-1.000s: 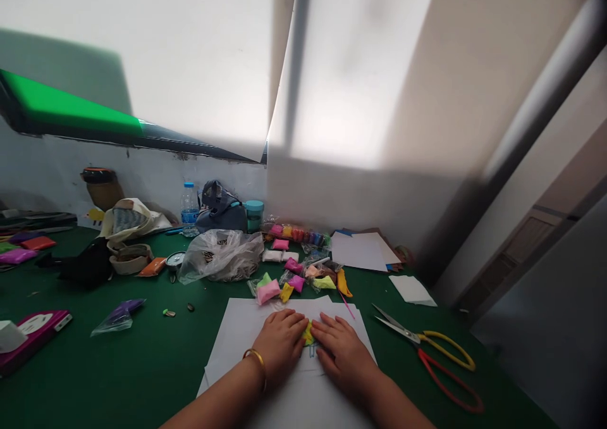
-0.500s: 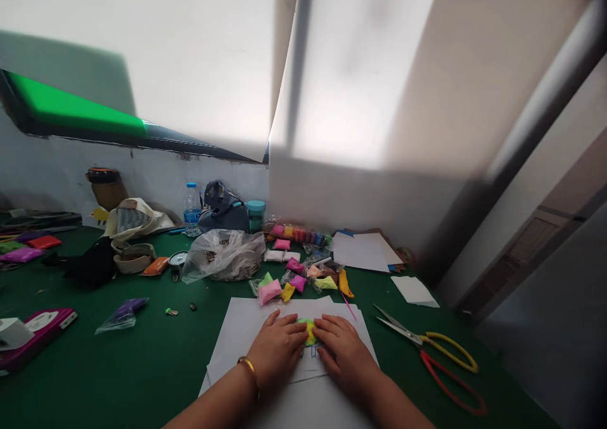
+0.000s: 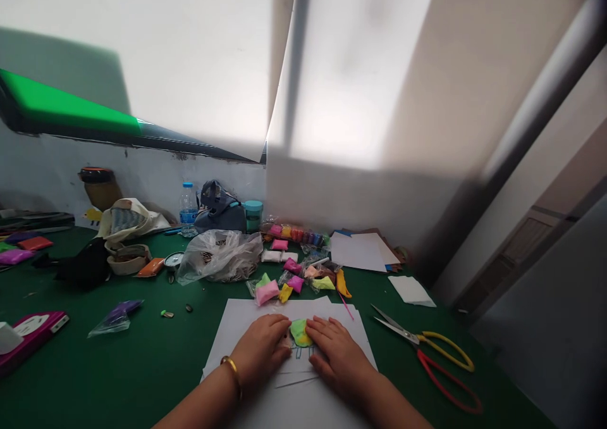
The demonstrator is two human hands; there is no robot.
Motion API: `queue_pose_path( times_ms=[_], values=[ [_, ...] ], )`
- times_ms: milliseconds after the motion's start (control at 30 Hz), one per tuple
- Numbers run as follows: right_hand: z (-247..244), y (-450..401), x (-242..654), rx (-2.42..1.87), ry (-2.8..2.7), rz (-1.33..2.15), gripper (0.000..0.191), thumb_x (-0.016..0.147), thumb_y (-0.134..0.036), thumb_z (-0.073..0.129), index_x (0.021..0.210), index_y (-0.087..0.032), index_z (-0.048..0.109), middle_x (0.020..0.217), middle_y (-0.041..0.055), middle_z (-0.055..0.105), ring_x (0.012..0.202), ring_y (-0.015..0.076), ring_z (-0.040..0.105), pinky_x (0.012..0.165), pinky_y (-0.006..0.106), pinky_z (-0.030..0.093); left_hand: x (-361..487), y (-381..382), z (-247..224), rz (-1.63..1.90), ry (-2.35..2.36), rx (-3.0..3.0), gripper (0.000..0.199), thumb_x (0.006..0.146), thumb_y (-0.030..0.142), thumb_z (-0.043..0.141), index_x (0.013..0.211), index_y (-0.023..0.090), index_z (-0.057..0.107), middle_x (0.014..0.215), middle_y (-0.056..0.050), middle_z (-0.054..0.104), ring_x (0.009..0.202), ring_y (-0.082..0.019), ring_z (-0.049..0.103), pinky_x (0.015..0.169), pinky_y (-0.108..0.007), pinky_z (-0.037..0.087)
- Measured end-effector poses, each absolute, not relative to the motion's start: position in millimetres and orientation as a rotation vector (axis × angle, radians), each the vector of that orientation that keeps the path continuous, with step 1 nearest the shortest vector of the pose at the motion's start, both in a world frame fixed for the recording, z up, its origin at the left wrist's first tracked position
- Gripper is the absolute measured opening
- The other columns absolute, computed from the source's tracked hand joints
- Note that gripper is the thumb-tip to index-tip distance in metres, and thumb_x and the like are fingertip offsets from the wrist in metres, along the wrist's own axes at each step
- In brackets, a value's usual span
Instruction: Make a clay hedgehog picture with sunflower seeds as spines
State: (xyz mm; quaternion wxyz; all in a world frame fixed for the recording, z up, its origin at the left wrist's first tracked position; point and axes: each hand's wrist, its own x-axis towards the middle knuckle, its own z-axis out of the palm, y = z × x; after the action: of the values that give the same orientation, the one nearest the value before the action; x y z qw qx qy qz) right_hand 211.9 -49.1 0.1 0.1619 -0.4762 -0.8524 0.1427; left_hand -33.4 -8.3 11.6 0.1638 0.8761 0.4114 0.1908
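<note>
Displaced leftward since the earlier frame, the left hand (image 3: 260,348) lies flat, its grip open, just beside the green-and-yellow modelling clay (image 3: 300,333), leaving it more exposed on the white paper (image 3: 231,318), while the right hand (image 3: 340,353), likewise unclosed, touches its right edge.

There is room to slide across the bare green table (image 3: 128,378) at the lower left of the picture, between the pink box (image 3: 42,333) and the left hand (image 3: 262,347), but little bright packs (image 3: 294,283) block the middle, and big open scissors (image 3: 419,338) block the lower right.
</note>
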Motion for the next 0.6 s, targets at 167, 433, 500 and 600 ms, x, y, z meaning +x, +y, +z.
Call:
queue_pose_path(
  times_ms=[167, 433, 500, 600],
  values=[
    [6.5, -43.5, 207.8, -1.357, -2.387, 0.361, 0.051, 0.092, -0.042, 0.053, 0.14, -0.026, 0.052, 0.144, 0.0085, 0.053, 0.133, 0.0282, 0.045, 0.114, 0.048, 0.03, -37.1, -13.0, 8.9, 0.53, 1.176, 2.535, 0.046, 0.08, 0.02, 0.065, 0.126, 0.019, 0.061, 0.131, -0.011, 0.061, 0.122, -0.029, 0.055, 0.108, -0.048, 0.042],
    [18.2, -31.8, 184.2, -1.334, -2.436, 0.283, 0.035, 0.094, -0.032, 0.05, 0.127, -0.029, 0.062, 0.127, 0.0045, 0.064, 0.119, 0.0254, 0.052, 0.104, 0.043, 0.036, -32.2, -15.0, 7.5, 0.606, 1.171, 2.583, 0.045, 0.077, 0.016, 0.061, 0.122, 0.021, 0.062, 0.124, -0.009, 0.064, 0.116, -0.028, 0.057, 0.107, -0.047, 0.043],
    [16.4, -33.0, 181.2, -1.335, -2.432, 0.259, 0.034, 0.094, -0.031, 0.049, 0.126, -0.029, 0.061, 0.126, 0.0045, 0.064, 0.117, 0.0247, 0.052, 0.103, 0.043, 0.036, -31.9, -15.5, 7.2, 0.611, 1.163, 2.6, 0.042, 0.077, 0.016, 0.061, 0.118, 0.022, 0.063, 0.123, -0.008, 0.065, 0.116, -0.028, 0.058, 0.107, -0.047, 0.043],
    [13.9, -35.0, 178.8, -1.348, -2.424, 0.224, 0.033, 0.094, -0.031, 0.05, 0.126, -0.03, 0.061, 0.124, 0.0045, 0.064, 0.116, 0.0241, 0.052, 0.101, 0.042, 0.037, -30.7, -16.4, 5.6, 0.652, 1.153, 2.631, 0.038, 0.078, 0.014, 0.059, 0.115, 0.023, 0.064, 0.121, -0.008, 0.065, 0.114, -0.027, 0.059, 0.107, -0.048, 0.042]
  ],
)
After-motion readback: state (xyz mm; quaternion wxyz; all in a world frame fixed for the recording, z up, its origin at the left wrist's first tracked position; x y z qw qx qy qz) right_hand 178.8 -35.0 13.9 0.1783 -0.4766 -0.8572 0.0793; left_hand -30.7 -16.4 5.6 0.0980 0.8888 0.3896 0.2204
